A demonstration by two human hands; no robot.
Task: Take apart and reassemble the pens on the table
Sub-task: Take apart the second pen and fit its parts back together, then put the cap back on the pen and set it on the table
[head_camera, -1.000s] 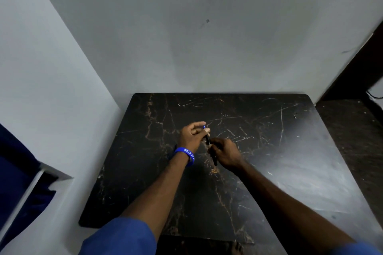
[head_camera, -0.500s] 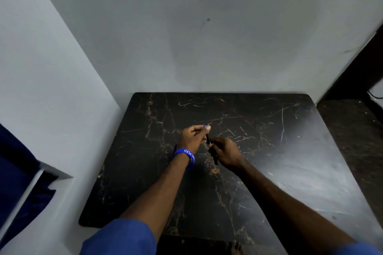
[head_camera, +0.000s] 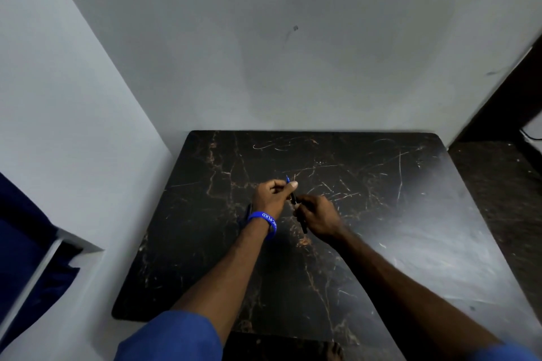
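Observation:
Both hands meet over the middle of the black marble table (head_camera: 381, 243). My left hand (head_camera: 271, 195), with a blue wristband, pinches the upper end of a thin dark pen (head_camera: 293, 198); a small blue tip pokes out above the fingers. My right hand (head_camera: 318, 215) grips the pen's lower barrel, whose dark end sticks out below the palm. The pen is held tilted, just above the tabletop. The pen's middle is hidden by fingers, and I cannot tell whether it is in one piece. I see no other pens on the table.
White walls close in at the back and left of the table. A blue cloth (head_camera: 26, 258) hangs at the far left. A dark floor area (head_camera: 504, 184) lies to the right of the table.
My left hand's fingers have curled in tighter on the pen's top. Both hands stay in nearly the same place.

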